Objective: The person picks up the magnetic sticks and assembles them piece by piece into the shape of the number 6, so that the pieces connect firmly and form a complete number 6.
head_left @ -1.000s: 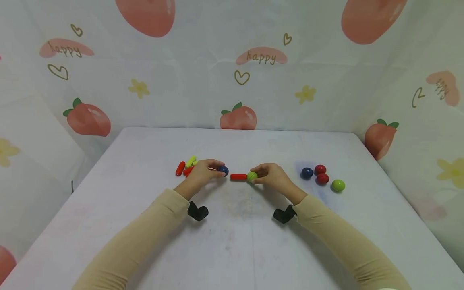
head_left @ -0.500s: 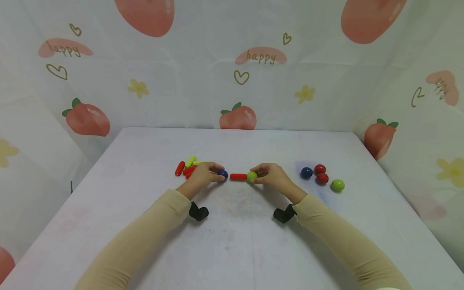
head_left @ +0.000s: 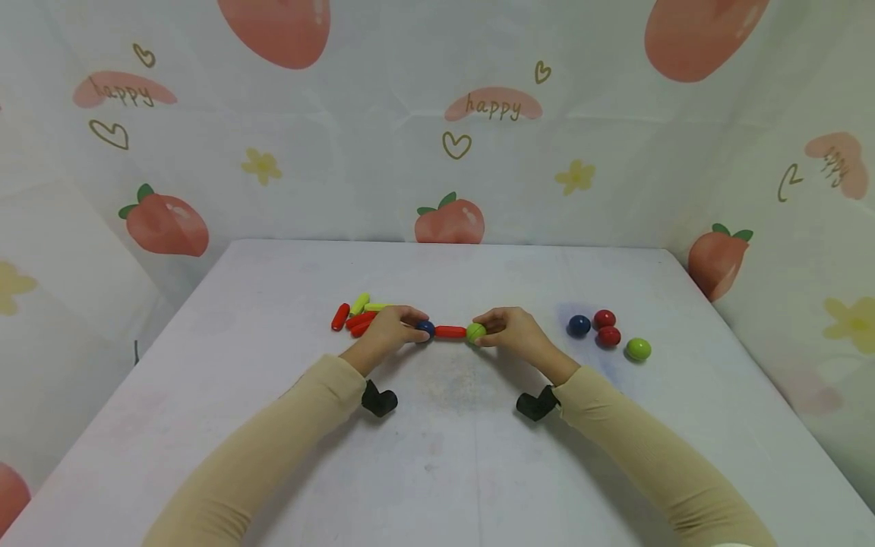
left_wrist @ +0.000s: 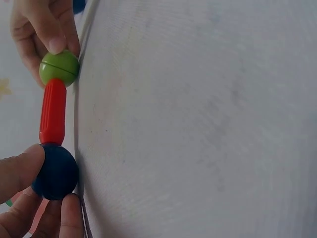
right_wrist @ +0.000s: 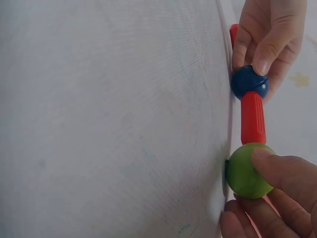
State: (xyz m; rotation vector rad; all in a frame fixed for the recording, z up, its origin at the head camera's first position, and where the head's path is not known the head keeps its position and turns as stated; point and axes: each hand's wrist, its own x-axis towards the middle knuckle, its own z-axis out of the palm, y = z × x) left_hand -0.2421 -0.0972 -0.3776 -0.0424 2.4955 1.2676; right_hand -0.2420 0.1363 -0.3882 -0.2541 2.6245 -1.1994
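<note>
Between thumb and fingers my left hand [head_left: 387, 332] pinches a blue ball [left_wrist: 57, 172]. My right hand [head_left: 517, 336] holds a green ball [right_wrist: 247, 171] the same way. A short red rod [head_left: 450, 332] bridges the two balls, its ends touching both, and the three form a straight line just above or on the tabletop; which of these I cannot tell. Both wrist views show the red rod [left_wrist: 53, 112] meeting the balls end to end. Whether it is fixed in the blue ball or only touching is not clear.
Left of my left hand lie several loose rods, red [head_left: 340, 317] and yellow-green [head_left: 359, 304]. On the right of the white table [head_left: 437, 471] sit a blue ball [head_left: 579, 326], two red balls [head_left: 608, 336] and a green ball [head_left: 639, 349]. A printed cloth [head_left: 355, 152] hangs behind.
My left hand has moved slightly right with the blue ball, closing the gap to the red rod's left end. The right hand has stayed in place with the green ball.
</note>
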